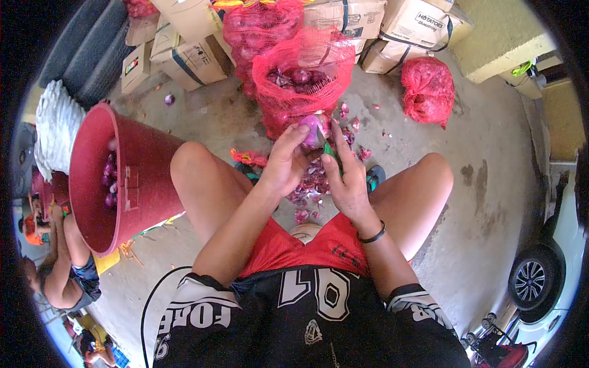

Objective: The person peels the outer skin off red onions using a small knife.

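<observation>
- The floor [491, 122] is grey and hard, with dark spots.
- A red net bag [279, 110] full of onions stands open on the floor, in front of the person.
- Boxes [417, 27] are piled behind the bag.
- A big red tub [147, 178] with onions inside is to the left of the bag, and a smaller net sack [428, 92] is to its right.
- Bits of peel [313, 184] lie on the floor on the near side of the bag.
- A car [570, 245] is far to the right of the bag, closer to the person's side.
- The purple onion [310, 132] is held up just on the near side of the bag. It looks round, so I cannot tell its long way.
- The knife [327, 149] has a green handle. Its long way slants, with the blade pointing at the bag and a bit left, by the onion.
- The left hand [282, 159] has its thumb and fingers curled around the onion.
- The right hand [350, 184] pinches the knife handle between thumb and fingers.
</observation>
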`<move>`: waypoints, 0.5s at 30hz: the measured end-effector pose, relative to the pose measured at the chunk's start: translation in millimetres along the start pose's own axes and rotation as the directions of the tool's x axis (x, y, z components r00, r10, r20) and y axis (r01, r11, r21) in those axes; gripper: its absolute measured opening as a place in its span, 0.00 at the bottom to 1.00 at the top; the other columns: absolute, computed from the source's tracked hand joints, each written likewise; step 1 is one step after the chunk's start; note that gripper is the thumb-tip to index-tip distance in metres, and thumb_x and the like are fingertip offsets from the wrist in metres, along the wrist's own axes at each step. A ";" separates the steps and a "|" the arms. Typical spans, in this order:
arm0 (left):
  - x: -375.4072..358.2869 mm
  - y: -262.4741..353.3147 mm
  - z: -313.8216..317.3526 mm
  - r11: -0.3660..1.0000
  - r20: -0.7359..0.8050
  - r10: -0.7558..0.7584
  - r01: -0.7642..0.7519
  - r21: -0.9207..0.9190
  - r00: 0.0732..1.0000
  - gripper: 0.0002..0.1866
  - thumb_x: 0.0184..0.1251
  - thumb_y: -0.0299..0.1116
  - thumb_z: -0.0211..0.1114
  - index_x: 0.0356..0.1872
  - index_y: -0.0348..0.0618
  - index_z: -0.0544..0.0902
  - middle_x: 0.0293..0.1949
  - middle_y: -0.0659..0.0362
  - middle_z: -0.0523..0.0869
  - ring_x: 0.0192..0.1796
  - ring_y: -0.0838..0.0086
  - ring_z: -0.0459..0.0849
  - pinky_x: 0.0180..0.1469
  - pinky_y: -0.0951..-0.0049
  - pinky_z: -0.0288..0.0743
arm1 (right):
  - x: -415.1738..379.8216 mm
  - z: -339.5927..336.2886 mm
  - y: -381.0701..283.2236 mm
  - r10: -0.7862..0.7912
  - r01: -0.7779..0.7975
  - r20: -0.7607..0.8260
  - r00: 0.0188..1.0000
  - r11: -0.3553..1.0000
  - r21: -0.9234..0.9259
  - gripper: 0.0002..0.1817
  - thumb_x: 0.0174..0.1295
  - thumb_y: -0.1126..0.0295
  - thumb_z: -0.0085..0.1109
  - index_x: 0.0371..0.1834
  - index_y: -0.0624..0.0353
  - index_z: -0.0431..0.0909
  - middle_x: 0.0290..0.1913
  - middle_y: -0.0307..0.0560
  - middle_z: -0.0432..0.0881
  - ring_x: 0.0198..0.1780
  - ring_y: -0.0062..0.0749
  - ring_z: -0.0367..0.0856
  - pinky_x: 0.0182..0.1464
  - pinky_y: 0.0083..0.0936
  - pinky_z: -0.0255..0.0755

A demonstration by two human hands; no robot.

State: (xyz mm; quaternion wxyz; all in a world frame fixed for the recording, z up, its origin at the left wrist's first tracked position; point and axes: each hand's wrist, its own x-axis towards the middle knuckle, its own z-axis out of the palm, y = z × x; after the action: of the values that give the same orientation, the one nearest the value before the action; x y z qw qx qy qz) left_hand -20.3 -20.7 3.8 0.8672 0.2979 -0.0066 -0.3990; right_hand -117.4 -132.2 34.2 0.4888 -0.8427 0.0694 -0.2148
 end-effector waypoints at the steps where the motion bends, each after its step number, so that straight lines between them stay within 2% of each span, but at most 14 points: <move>1: -0.1 0.0 1.9 1.000 0.000 0.010 -0.010 0.001 1.000 0.18 0.71 0.38 0.60 0.56 0.40 0.75 0.51 0.59 0.82 0.54 0.73 0.80 0.61 0.67 0.71 | 0.4 0.3 1.4 -0.013 0.013 -0.007 1.000 1.000 -0.018 0.31 0.67 0.73 0.53 0.73 0.62 0.57 0.54 0.68 0.77 0.54 0.55 0.80 0.56 0.37 0.72; 4: -1.5 0.4 6.4 1.000 0.003 0.029 -0.029 -0.001 1.000 0.17 0.71 0.37 0.60 0.56 0.40 0.75 0.51 0.58 0.82 0.54 0.73 0.80 0.61 0.67 0.71 | 2.1 1.4 3.6 -0.072 0.070 -0.043 0.997 0.997 -0.042 0.28 0.66 0.75 0.54 0.71 0.61 0.63 0.50 0.65 0.79 0.48 0.52 0.82 0.52 0.35 0.74; 7: -3.2 0.5 6.3 1.000 0.017 0.023 -0.023 -0.006 1.000 0.17 0.70 0.36 0.60 0.56 0.40 0.74 0.52 0.58 0.81 0.54 0.72 0.80 0.61 0.65 0.72 | 0.5 -2.5 4.1 -0.044 0.041 -0.024 0.999 0.993 -0.111 0.24 0.65 0.76 0.54 0.66 0.62 0.70 0.45 0.60 0.80 0.42 0.47 0.82 0.47 0.32 0.75; 10: -2.1 0.5 4.2 1.000 0.055 0.007 -0.008 0.009 0.998 0.18 0.70 0.36 0.61 0.57 0.41 0.73 0.52 0.57 0.81 0.54 0.70 0.80 0.60 0.62 0.73 | 1.1 -5.5 6.9 -0.049 0.040 -0.109 0.993 0.996 -0.080 0.21 0.65 0.77 0.55 0.62 0.62 0.74 0.40 0.57 0.80 0.39 0.43 0.81 0.45 0.31 0.74; 12: -1.8 1.6 3.1 1.000 0.089 -0.022 0.020 0.020 0.996 0.19 0.70 0.36 0.61 0.58 0.42 0.72 0.52 0.57 0.81 0.54 0.69 0.80 0.60 0.60 0.74 | 2.3 -7.1 6.2 -0.050 0.047 -0.141 0.989 0.999 -0.026 0.20 0.65 0.77 0.54 0.62 0.62 0.74 0.40 0.57 0.81 0.39 0.42 0.81 0.45 0.30 0.74; 15: -1.1 2.1 -0.5 0.997 0.122 -0.027 0.018 0.072 0.992 0.24 0.69 0.42 0.60 0.62 0.43 0.72 0.55 0.58 0.82 0.57 0.69 0.80 0.59 0.62 0.74 | 1.5 -10.9 4.1 0.007 -0.002 -0.131 0.991 0.999 0.039 0.19 0.66 0.75 0.53 0.61 0.63 0.74 0.41 0.58 0.81 0.41 0.40 0.82 0.47 0.31 0.74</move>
State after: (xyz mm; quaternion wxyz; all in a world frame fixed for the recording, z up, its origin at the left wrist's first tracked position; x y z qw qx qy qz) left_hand -19.6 -18.6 4.7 0.8495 0.3033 -0.0708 -0.4259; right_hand -120.3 -143.4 35.8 0.4999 -0.8169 0.0991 -0.2701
